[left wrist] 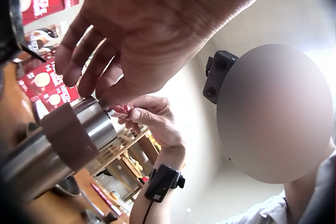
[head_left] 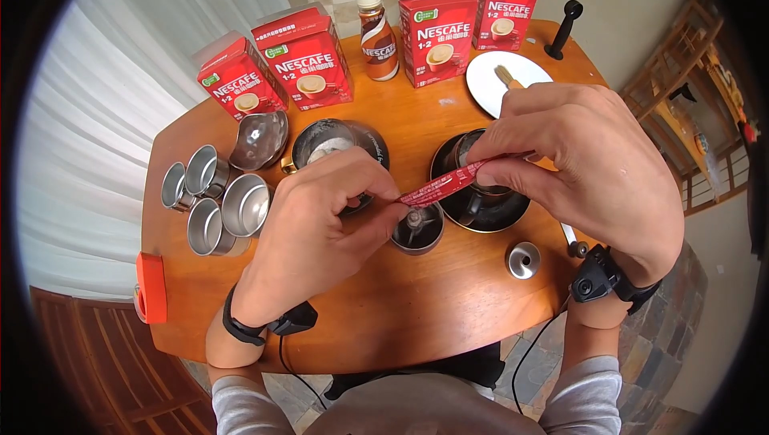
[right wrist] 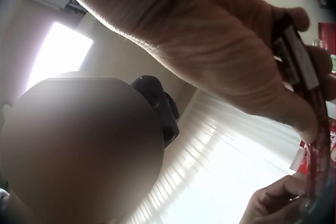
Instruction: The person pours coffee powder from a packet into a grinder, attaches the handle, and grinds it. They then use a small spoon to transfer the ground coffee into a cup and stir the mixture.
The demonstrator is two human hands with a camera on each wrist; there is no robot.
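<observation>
A red coffee stick sachet (head_left: 439, 188) is stretched level between both hands. My left hand (head_left: 328, 209) pinches its left end between thumb and fingers. My right hand (head_left: 589, 151) pinches the other end. Below the sachet, a steel hand coffee grinder (left wrist: 39, 163) with a brown band stands upright, its open top showing a central shaft. Right of it, partly hidden by the right hand, a dark cup (head_left: 483, 209) rests on a black saucer (head_left: 513, 223). Behind the left hand, another cup (head_left: 327, 132) contains white powder.
Several steel cups (head_left: 210, 227) and a metal bowl (head_left: 260, 140) sit at left. Red Nescafe boxes (head_left: 308, 66) and a bottle (head_left: 378, 38) line the back. A white plate (head_left: 485, 86) holds a brush (head_left: 505, 74). Near the right edge lies a small steel part (head_left: 524, 260).
</observation>
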